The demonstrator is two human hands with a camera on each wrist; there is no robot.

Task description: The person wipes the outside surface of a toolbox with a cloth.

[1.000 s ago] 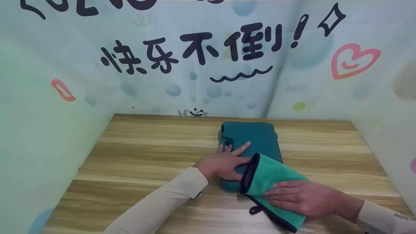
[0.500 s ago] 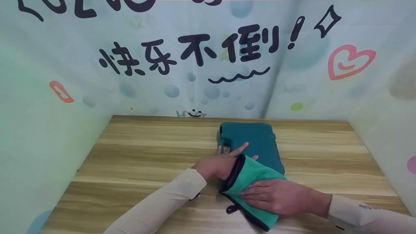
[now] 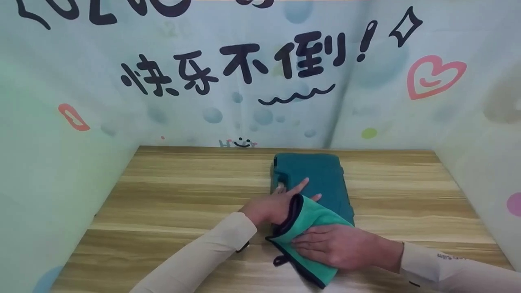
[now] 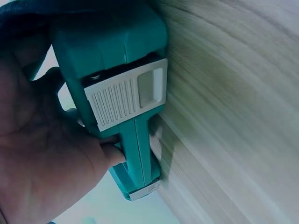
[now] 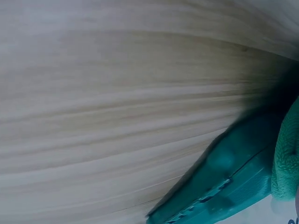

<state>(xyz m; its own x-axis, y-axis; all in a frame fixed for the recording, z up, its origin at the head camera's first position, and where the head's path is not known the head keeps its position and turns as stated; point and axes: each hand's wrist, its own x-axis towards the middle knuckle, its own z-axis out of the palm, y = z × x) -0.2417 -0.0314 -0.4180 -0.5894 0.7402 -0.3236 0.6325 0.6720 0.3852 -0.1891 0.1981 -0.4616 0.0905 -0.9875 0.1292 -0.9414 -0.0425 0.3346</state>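
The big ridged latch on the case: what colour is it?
The latch is a pale, greyish off-white; the left wrist view shows it best.

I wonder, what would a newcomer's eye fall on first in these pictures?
Probably the bright green cloth under the right hand, lying partly over the near end of the teal case. Next might come the large black lettering on the backdrop behind the table.

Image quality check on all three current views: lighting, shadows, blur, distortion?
Head: fairly even light, lettering crisp. Left wrist: bluish cast, top-left corner dark, shadow on the table beside the case handle. Right wrist: hazy, soft focus, table grain bowed, probably lens distortion; heavy shadow at the right edge beside the case and cloth.
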